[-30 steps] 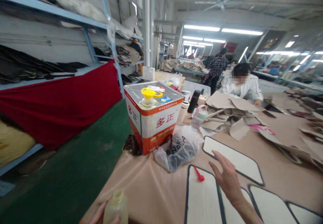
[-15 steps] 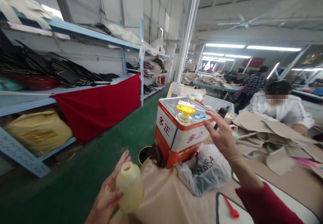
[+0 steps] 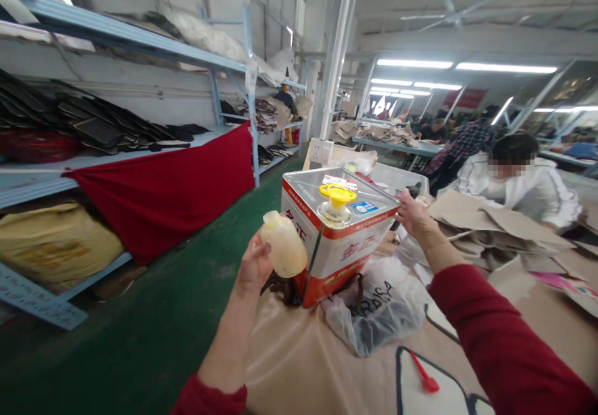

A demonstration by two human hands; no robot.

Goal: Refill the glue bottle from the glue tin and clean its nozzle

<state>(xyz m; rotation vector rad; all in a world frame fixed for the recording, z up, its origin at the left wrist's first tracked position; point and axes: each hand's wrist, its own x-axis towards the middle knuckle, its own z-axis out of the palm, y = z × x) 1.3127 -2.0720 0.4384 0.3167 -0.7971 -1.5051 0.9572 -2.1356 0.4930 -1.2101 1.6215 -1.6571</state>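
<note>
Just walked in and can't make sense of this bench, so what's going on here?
A person in red sleeves holds a small yellowish bottle in the left hand, right beside a square metal can with a yellow cap. The right hand grips the can's far top corner. A plastic bag lies against the can. Another person works nearby.

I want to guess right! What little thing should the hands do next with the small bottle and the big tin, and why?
Probably twist the yellow cap off the tin. The cap is on, so nothing can pour. The right hand rests at the tin's far top edge, close to the cap. The left hand holds the small yellowish bottle, open at the top, right beside the tin.
</note>
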